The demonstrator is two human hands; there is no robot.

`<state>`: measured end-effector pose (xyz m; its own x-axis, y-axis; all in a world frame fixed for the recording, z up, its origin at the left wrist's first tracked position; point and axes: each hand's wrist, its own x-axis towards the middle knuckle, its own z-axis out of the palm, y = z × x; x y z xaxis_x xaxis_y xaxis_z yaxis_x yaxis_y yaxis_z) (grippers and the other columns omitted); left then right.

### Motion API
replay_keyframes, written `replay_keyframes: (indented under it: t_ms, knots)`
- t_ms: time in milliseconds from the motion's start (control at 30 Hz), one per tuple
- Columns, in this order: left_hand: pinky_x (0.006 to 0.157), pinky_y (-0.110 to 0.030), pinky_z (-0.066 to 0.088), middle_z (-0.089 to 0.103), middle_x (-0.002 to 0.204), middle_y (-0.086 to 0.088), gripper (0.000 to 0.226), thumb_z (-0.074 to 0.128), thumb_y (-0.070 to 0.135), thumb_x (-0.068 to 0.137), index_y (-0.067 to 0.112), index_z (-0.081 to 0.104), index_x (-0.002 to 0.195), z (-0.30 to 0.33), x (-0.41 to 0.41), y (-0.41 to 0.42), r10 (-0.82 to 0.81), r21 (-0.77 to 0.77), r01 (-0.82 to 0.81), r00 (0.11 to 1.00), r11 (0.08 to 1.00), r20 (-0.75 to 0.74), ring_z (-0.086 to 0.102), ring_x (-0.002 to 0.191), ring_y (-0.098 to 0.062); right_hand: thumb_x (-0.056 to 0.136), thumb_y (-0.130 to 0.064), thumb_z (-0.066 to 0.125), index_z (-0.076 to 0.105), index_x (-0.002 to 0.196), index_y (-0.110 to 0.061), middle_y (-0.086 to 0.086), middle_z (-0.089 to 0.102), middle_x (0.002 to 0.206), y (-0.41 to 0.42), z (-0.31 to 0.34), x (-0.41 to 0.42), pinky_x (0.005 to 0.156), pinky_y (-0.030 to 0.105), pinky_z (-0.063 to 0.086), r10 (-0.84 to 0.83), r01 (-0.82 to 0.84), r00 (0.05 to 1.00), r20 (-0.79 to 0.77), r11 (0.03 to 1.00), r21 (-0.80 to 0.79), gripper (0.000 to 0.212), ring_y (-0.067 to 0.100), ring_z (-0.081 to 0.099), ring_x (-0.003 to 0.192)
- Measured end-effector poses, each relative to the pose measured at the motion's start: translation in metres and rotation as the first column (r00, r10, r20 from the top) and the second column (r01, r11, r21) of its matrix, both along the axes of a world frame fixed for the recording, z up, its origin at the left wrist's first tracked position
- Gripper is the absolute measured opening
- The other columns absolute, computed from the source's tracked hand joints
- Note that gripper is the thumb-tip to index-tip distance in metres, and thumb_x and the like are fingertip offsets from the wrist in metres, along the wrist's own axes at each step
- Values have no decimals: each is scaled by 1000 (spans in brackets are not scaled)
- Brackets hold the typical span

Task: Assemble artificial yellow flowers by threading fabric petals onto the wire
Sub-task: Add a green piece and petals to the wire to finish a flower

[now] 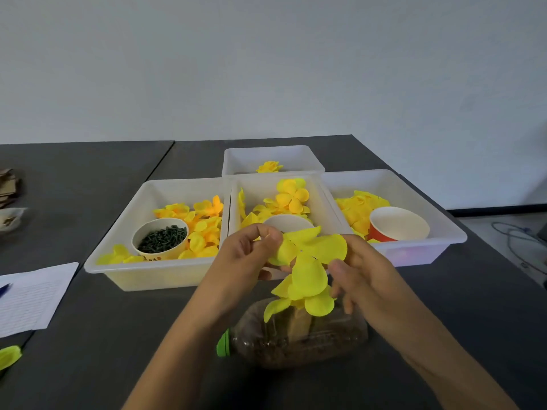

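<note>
Left hand and right hand both pinch the yellow fabric petal above the bottle; risk: off-centre hole tears it.

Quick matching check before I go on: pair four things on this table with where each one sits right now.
Things:
1. cup of dark green pieces
2. red cup
3. lone finished flower
4. plastic bottle

Places:
A. far bin
B. lying on the table, below the hands
C. left bin
D. right bin

Pairs: 1-C, 2-D, 3-A, 4-B
</note>
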<state>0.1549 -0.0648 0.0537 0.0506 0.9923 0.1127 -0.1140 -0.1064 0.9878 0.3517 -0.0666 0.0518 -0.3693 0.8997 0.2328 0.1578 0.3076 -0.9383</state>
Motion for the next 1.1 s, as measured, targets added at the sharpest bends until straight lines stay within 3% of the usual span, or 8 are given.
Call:
replay_keyframes:
  t_ms: [133,267,467,667,800,933,1000,1100]
  knots:
    - [57,-22,50,69,74,-9,20,59,30,90,25,67,73,-2,5,-2,-29,-35,29,1000,999,10,68,63,-16,83,-44,60,63,101,-28,-8,68,76,6,5,-9,52,16,47,-113,108,991,-70,992,-72,25,4,60,60]
    - [68,-32,47,66,68,-4,15,63,39,83,30,68,72,-6,9,-1,-46,-42,45,999,998,-27,66,63,-16,83,-27,71,65,99,-33,-10,68,98,14,8,-9,72,28,53,-101,100,995,5,995,20,19,10,64,89]
    - [76,-47,57,73,89,-5,37,61,59,86,24,70,94,-7,15,-4,-34,15,36,991,999,-128,71,81,-26,92,-21,62,66,66,-37,-13,57,60,26,15,-17,58,19,41,-96,98,995,-19,984,146,31,4,48,58]
    - [65,-14,52,77,89,8,17,70,14,89,22,66,103,-8,19,-7,-66,107,85,983,991,-169,72,81,-4,96,-29,54,71,95,-17,9,71,90,33,22,-28,79,41,55,-110,113,992,-54,992,48,20,26,66,85]
    - [85,-45,58,76,105,-7,26,76,18,84,15,70,109,-11,12,-2,-142,53,149,983,987,-114,72,99,-25,94,-26,57,59,90,12,39,55,90,38,31,-26,71,50,47,-73,77,992,-99,997,28,38,29,50,73]
    - [87,-65,52,75,93,-11,17,82,30,70,23,76,85,-12,4,0,-105,51,108,992,993,-66,70,93,-34,78,-44,58,72,93,-2,22,71,98,44,30,-23,91,51,53,-77,43,983,-167,978,-202,47,34,67,95]
    - [82,-55,57,74,89,-11,12,83,25,73,22,75,81,-12,-1,1,-119,76,124,990,989,-70,69,88,-31,81,-42,58,72,91,-8,20,71,100,46,27,-21,89,49,54,-87,22,977,-194,948,-317,38,35,64,90]
    - [65,-21,52,72,78,-1,15,79,17,77,10,70,87,-7,-4,-1,-92,133,98,994,986,-51,67,70,-11,93,-33,54,69,87,-7,18,59,76,47,25,-19,56,32,48,-92,24,979,-179,937,-348,30,23,50,58]
